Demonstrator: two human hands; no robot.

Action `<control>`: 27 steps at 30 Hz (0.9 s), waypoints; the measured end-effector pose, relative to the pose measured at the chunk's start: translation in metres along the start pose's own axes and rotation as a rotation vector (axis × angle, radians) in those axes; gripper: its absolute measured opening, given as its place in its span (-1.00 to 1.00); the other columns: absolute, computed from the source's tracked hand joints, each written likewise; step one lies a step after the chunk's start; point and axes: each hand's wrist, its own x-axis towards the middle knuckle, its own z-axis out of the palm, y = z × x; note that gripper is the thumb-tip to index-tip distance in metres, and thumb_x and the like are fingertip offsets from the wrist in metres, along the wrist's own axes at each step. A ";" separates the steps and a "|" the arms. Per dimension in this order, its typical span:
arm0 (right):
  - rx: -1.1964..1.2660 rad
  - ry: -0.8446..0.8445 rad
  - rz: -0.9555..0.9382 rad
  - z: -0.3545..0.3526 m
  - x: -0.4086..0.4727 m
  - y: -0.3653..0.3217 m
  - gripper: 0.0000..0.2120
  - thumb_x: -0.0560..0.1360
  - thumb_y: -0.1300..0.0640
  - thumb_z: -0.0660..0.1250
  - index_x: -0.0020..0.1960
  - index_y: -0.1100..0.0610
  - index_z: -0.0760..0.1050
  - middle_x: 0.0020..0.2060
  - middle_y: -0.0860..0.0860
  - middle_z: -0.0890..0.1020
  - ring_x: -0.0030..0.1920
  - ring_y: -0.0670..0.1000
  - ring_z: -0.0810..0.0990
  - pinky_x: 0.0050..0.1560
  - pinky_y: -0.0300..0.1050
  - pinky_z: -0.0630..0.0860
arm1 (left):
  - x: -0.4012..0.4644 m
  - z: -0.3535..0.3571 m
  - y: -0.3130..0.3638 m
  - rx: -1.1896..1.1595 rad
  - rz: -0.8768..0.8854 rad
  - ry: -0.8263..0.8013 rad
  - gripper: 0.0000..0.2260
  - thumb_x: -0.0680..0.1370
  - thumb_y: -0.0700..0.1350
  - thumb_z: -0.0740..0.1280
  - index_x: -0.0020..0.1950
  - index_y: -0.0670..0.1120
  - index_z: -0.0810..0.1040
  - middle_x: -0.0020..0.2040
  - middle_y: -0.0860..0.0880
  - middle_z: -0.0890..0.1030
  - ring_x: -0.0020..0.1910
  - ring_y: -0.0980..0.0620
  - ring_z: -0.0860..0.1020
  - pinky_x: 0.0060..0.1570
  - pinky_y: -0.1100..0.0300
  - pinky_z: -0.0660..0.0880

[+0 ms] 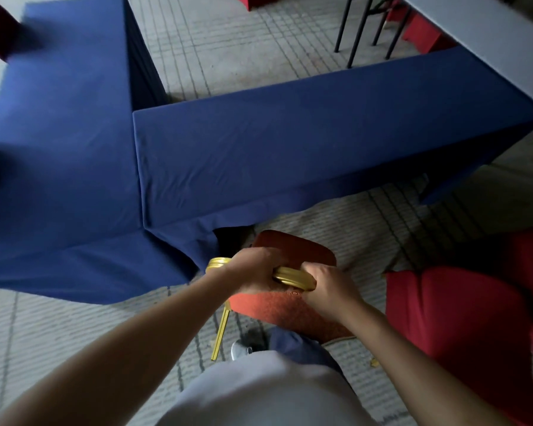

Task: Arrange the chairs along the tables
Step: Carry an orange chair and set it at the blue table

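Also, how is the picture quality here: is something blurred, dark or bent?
Head view: dim, corners darkened; a dark red shape top left is motion-blurred; the blue table edges bow from the wide lens; both hands, left hand and right hand, on the gold chair back look sharp.

— both arms are out in front, bare to the elbow, reaching down and meeting low at the middle.
— left hand (253,270)?
— knuckles up, fingers curled over the gold top rail of the chair (293,276), gripping it.
— and the right hand (326,290)?
— just beside it, fingers wrapped round the same rail, wrist bent slightly. the two hands nearly touch.
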 end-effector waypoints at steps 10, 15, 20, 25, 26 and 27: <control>-0.121 -0.060 -0.187 0.014 0.022 -0.023 -0.85 0.36 0.08 0.31 -0.23 -0.10 0.33 -0.30 -0.11 0.48 -0.18 0.08 0.58 -0.27 -0.02 0.37 | -0.037 0.022 -0.024 -0.114 -0.094 0.116 -0.75 0.43 0.16 0.44 0.00 0.05 0.59 -0.02 0.07 0.54 -0.09 0.00 0.57 -0.15 0.03 0.51; -0.229 -0.071 -0.255 -0.013 0.066 -0.055 -0.87 0.36 0.10 0.35 -0.17 -0.01 0.40 -0.23 -0.10 0.57 -0.14 0.04 0.57 -0.24 -0.11 0.29 | -0.035 -0.004 -0.052 -0.140 -0.174 0.249 -0.73 0.41 0.21 0.45 -0.07 0.05 0.57 -0.09 0.08 0.52 -0.12 0.01 0.56 -0.18 0.01 0.49; -0.294 -0.135 -0.296 -0.025 0.115 -0.065 -0.85 0.36 0.13 0.35 -0.16 -0.05 0.40 -0.26 -0.10 0.57 -0.17 0.02 0.57 -0.23 -0.09 0.38 | -0.020 -0.024 -0.070 -0.165 -0.206 0.299 -0.77 0.41 0.15 0.47 -0.05 0.07 0.60 -0.06 0.11 0.51 -0.14 -0.03 0.58 -0.19 0.06 0.48; -0.292 -0.236 -0.357 -0.016 0.176 -0.064 -0.83 0.35 0.16 0.30 -0.14 -0.09 0.41 -0.22 -0.17 0.52 -0.11 0.06 0.60 -0.16 -0.07 0.45 | 0.009 -0.026 -0.111 -0.174 -0.310 0.266 -0.73 0.43 0.17 0.48 0.01 0.07 0.61 -0.02 0.13 0.49 -0.07 -0.01 0.56 -0.20 0.17 0.34; -0.289 -0.233 -0.369 -0.019 0.189 -0.063 -0.82 0.34 0.16 0.30 -0.14 -0.10 0.42 -0.22 -0.16 0.53 -0.10 0.06 0.61 -0.16 -0.09 0.44 | 0.017 -0.030 -0.119 -0.168 -0.325 0.257 -0.72 0.43 0.19 0.47 0.03 0.08 0.60 0.01 0.12 0.51 -0.07 0.01 0.55 -0.21 0.17 0.34; -0.285 -0.213 -0.378 -0.025 0.206 -0.062 -0.82 0.34 0.15 0.31 -0.13 -0.11 0.44 -0.21 -0.15 0.56 -0.10 0.06 0.61 -0.17 -0.10 0.42 | 0.029 -0.037 -0.128 -0.169 -0.339 0.261 -0.71 0.43 0.21 0.46 0.04 0.09 0.60 0.02 0.12 0.51 -0.08 0.03 0.56 -0.23 0.17 0.36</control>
